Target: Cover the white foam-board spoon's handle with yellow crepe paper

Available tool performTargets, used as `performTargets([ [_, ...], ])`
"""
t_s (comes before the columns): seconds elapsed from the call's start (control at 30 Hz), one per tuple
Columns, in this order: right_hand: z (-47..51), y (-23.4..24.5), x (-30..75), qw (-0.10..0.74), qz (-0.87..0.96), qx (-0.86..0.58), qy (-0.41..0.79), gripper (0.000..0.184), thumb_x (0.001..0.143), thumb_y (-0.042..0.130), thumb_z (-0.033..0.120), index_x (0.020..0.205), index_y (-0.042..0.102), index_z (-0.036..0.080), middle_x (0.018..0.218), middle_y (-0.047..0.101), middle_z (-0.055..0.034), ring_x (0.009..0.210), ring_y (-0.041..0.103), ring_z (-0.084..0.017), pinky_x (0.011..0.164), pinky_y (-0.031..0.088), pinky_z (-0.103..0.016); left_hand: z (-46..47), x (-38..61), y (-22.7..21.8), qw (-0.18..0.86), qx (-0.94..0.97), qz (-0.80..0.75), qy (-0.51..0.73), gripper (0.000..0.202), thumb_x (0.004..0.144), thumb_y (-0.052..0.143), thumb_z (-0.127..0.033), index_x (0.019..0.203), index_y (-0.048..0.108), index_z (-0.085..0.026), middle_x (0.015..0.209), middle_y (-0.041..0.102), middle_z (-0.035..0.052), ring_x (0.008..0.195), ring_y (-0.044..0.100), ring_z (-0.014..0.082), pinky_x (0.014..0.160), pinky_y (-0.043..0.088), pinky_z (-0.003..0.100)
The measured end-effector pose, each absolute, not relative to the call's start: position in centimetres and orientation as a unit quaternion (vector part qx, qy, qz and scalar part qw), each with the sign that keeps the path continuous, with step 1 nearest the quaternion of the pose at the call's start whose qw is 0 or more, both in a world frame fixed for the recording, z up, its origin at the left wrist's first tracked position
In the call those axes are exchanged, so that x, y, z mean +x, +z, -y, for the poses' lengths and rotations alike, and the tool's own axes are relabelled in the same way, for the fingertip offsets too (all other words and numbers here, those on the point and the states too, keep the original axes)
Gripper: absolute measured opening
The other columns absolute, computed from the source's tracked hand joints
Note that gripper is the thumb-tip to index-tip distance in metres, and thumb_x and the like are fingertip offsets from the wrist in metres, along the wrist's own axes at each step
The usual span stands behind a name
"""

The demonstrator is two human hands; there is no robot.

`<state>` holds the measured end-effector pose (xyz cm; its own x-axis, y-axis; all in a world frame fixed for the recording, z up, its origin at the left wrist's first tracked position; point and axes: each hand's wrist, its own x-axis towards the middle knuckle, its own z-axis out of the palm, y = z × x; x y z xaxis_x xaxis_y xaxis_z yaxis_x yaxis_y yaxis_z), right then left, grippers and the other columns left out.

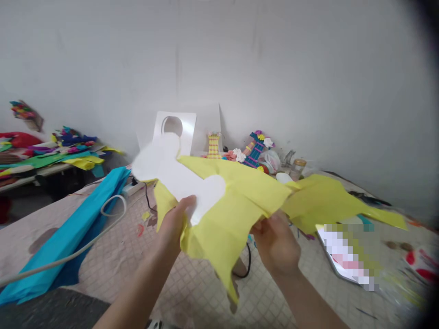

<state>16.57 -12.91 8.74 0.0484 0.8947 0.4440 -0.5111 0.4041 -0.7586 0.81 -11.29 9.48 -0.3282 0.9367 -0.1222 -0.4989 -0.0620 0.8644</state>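
Observation:
A crumpled sheet of yellow tissue paper (240,201) is held up over the table. On top of it lies a white cut-out paper shape (174,171) with rounded ends. My left hand (174,221) pinches the white shape and the yellow paper together at their lower left, thumb on top. My right hand (274,240) grips a fold of the yellow paper from below, fingers closed. Part of the yellow sheet trails to the right onto the table.
A folded blue paper strip (78,228) and a grey cable (103,228) lie at the left. White card with a round hole (176,125), paper craft models (254,148) and a small jar (298,167) stand by the wall. A phone (346,253) lies at right. Coloured paper piles (51,155) fill a side table.

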Motion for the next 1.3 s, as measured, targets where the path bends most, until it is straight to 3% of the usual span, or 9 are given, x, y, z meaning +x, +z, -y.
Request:
performTargets([
  [0.1,13.4,7.4,16.9,0.675,0.436,-0.192,0.564,0.033,0.065,0.062,0.053,0.063,0.060,0.020,0.052,0.044,0.0034,0.045,0.039,-0.009,0.043,0.035,-0.021,10.9,0.9,7.8,0.421,0.276,-0.445,0.741,0.027,0.067,0.064,-0.024,0.093,0.065,-0.018,0.093,0.069,0.0042,0.094,0.062,0.0219,0.078,0.051,0.028],
  [0.2,13.8,6.4,16.5,0.656,0.398,-0.234,0.597,0.031,0.066,0.065,0.047,0.086,0.064,0.023,0.069,0.061,-0.0010,0.059,0.055,-0.015,0.054,0.044,-0.025,10.8,1.1,5.3,0.365,0.315,-0.461,0.745,0.037,0.066,0.067,-0.031,0.101,0.063,-0.019,0.108,0.064,0.0053,0.108,0.054,0.0222,0.093,0.043,0.030],
  [0.3,13.6,5.8,15.7,0.643,0.331,-0.303,0.621,0.040,0.063,0.070,0.038,0.098,0.062,0.021,0.081,0.068,-0.0042,0.068,0.063,-0.020,0.060,0.048,-0.030,11.0,1.6,3.2,0.347,0.306,-0.502,0.731,0.044,0.065,0.068,-0.035,0.104,0.061,-0.017,0.111,0.062,0.0082,0.112,0.050,0.0237,0.099,0.036,0.034],
  [0.47,13.0,4.9,14.8,0.620,0.258,-0.373,0.640,0.040,0.059,0.074,0.031,0.093,0.062,0.015,0.078,0.070,-0.0063,0.064,0.066,-0.022,0.057,0.052,-0.032,11.3,2.2,1.3,0.341,0.320,-0.528,0.708,0.040,0.064,0.069,-0.036,0.099,0.063,-0.017,0.108,0.063,0.0093,0.110,0.052,0.0239,0.100,0.034,0.034],
  [0.8,12.5,3.1,14.4,0.670,0.242,-0.398,0.577,0.039,0.067,0.068,0.035,0.101,0.057,0.019,0.094,0.069,-0.0064,0.079,0.066,-0.022,0.057,0.053,-0.027,11.6,2.7,0.1,0.335,0.341,-0.541,0.692,0.038,0.066,0.068,-0.033,0.100,0.063,-0.017,0.112,0.061,0.0081,0.117,0.045,0.0224,0.104,0.028,0.030],
  [1.0,11.8,3.4,13.9,0.659,0.237,-0.411,0.583,0.040,0.057,0.076,0.029,0.090,0.061,0.015,0.088,0.070,-0.0074,0.075,0.066,-0.022,0.064,0.054,-0.033,12.1,3.5,0.8,0.324,0.344,-0.573,0.670,0.038,0.065,0.068,-0.033,0.099,0.063,-0.017,0.109,0.062,0.0082,0.116,0.047,0.0240,0.102,0.032,0.033],
  [1.17,11.5,2.6,13.3,0.693,0.222,-0.427,0.536,0.028,0.062,0.072,0.031,0.082,0.063,0.013,0.077,0.070,-0.0076,0.072,0.065,-0.023,0.056,0.053,-0.031,12.2,3.4,0.2,0.320,0.337,-0.580,0.669,0.042,0.066,0.067,-0.036,0.102,0.061,-0.017,0.110,0.062,0.0081,0.115,0.047,0.0244,0.103,0.032,0.035],
  [1.3,11.9,2.8,13.1,0.696,0.217,-0.388,0.563,0.030,0.065,0.070,0.028,0.090,0.061,0.014,0.086,0.070,-0.0069,0.075,0.066,-0.022,0.058,0.053,-0.031,12.1,3.1,-0.2,0.336,0.326,-0.586,0.662,0.043,0.067,0.066,-0.038,0.104,0.060,-0.017,0.112,0.060,0.0080,0.116,0.047,0.0245,0.102,0.031,0.034],
])
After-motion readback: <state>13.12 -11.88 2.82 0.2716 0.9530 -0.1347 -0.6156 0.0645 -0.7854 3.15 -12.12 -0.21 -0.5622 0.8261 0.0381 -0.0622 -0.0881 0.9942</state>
